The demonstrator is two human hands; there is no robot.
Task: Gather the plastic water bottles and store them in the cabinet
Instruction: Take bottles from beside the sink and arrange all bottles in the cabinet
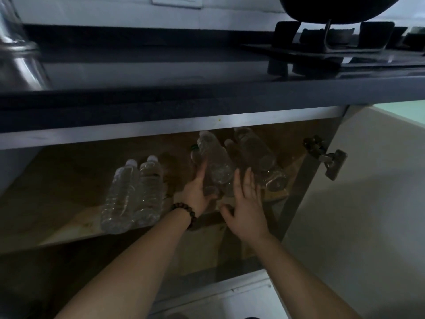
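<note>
Several clear plastic water bottles lie on their sides on the wooden shelf [69,192] of the open cabinet. Two of them [133,192] rest side by side at the left, apart from my hands. A stack of bottles [216,157] lies at the middle, and more bottles [257,153] lie to its right. My left hand [197,189], with a bead bracelet on the wrist, cups the base end of the middle stack. My right hand [248,203] has its fingers spread, flat against the bottle ends on the right. Whether it grips one is unclear.
A dark countertop [207,88] overhangs the cabinet, with a gas stove [322,49] and a dark pan on it at the right. A steel vessel [16,54] stands at the left. The cabinet door [368,192] is swung open at the right, with its hinge [326,157] exposed.
</note>
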